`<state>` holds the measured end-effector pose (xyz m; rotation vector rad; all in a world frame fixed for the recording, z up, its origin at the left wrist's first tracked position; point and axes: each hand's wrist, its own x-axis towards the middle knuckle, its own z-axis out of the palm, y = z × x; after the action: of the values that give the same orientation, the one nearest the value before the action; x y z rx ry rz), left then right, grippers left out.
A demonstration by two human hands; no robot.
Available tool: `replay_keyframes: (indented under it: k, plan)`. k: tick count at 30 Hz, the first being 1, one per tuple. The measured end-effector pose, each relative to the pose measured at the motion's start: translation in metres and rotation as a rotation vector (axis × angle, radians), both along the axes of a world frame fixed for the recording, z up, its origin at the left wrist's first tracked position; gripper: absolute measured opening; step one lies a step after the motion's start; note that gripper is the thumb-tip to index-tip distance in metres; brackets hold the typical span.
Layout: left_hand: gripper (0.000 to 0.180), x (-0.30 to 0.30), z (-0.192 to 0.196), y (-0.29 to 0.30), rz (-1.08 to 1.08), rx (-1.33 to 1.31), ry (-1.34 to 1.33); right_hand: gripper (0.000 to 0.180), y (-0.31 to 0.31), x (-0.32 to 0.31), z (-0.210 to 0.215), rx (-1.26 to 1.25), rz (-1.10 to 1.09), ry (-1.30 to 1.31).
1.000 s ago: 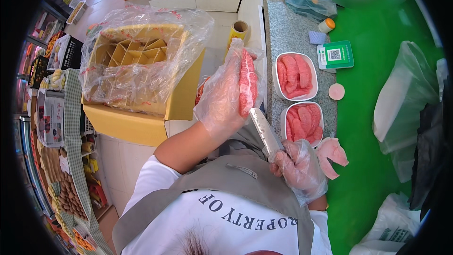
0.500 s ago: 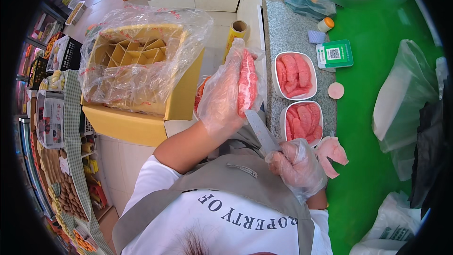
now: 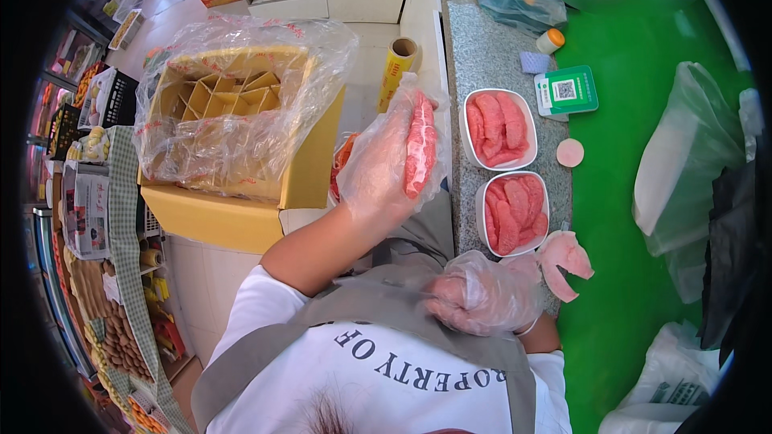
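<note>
My left hand (image 3: pixel 384 162), in a clear plastic glove, is closed round a red pomelo segment (image 3: pixel 420 145) with pale strips of membrane, held upright beside the counter edge. My right hand (image 3: pixel 482 296), gloved too, is in front of my grey apron with its fingers curled in. No knife blade shows there, so what it holds is hidden. Just beyond it on the counter stands a white tub (image 3: pixel 490 243) of peeled red pomelo flesh. Behind that is a second white tub (image 3: pixel 468 145) of the same flesh. Pale pink peel (image 3: pixel 569 255) lies beside the right hand.
On my left stands a yellow carton (image 3: pixel 217 217) with cardboard dividers and a plastic liner. A roll of cling film (image 3: pixel 394 76) stands near the grey stone counter (image 3: pixel 466 48). A green code stand (image 3: pixel 577 88), an orange-capped bottle (image 3: pixel 551 40) and plastic bags (image 3: pixel 683 169) lie to the right.
My right hand has moved left and toward my body, and the knife blade it held against the segment has gone out of sight. My left hand still holds the segment in nearly the same place.
</note>
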<state>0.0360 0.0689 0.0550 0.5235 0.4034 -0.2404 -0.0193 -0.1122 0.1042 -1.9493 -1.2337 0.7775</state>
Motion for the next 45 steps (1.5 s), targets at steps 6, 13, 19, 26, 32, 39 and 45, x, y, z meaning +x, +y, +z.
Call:
replay_keyframes:
  k: [6, 13, 19, 26, 32, 39, 45]
  plan:
    - [0.034, -0.002, -0.008, 0.002, 0.074, -0.039, -0.02, 0.02, -0.004, -0.007, 0.014, 0.039, -0.543, 0.303]
    - [0.034, 0.001, -0.006, 0.001, 0.199, -0.118, -0.007, 0.023, -0.011, -0.017, -0.01, 0.05, -0.639, 0.581]
    - [0.034, 0.001, -0.007, -0.002, 0.229, -0.091, -0.006, 0.027, -0.012, -0.021, -0.017, 0.121, -0.691, 0.662]
    - [0.035, -0.002, -0.011, -0.001, 0.218, -0.092, -0.061, 0.028, -0.015, -0.026, -0.03, 0.21, -0.718, 0.792]
    - [0.037, -0.006, -0.019, -0.002, 0.255, 0.466, -0.197, 0.031, -0.013, -0.027, -0.027, 0.221, -0.749, 0.862]
    - [0.039, -0.007, -0.026, -0.001, 0.272, 1.072, -0.284, 0.034, -0.013, -0.02, -0.014, 0.1, -0.667, 0.593]
    - [0.04, -0.01, -0.023, 0.0, 0.271, 0.969, -0.301, 0.029, -0.013, -0.019, -0.017, 0.141, -0.653, 0.729]
